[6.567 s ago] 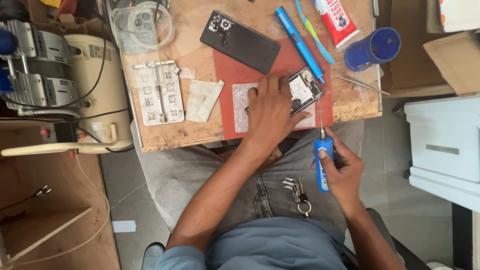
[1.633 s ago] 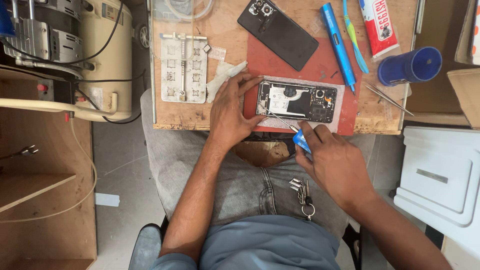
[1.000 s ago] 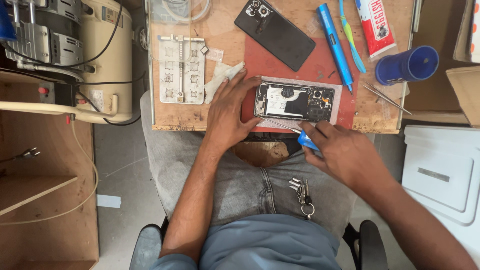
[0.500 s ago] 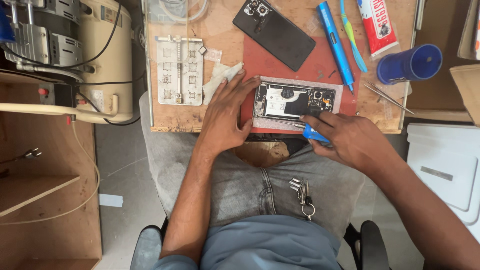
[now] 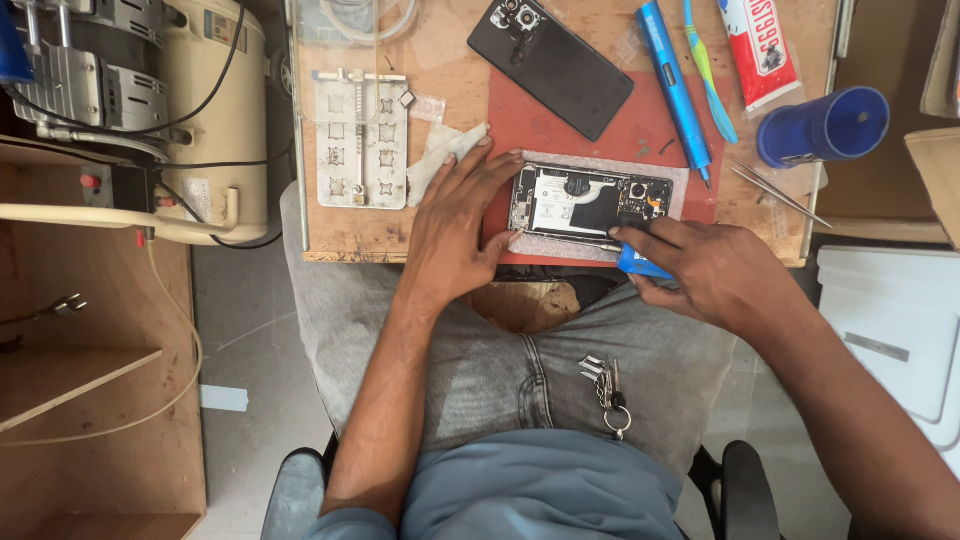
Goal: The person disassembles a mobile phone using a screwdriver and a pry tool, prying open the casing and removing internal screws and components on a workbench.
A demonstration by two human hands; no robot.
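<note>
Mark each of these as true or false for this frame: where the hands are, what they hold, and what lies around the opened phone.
1. The left hand rests on the opened phone. True.
2. The right hand holds a red tool. False: it holds a blue tool at the phone's near edge.
3. The black back cover lies beyond the opened phone. True.
4. The blue cup stands upright. False: it lies on its side.
5. The tweezers are in the left hand. False: they lie on the table near the cup.
</note>
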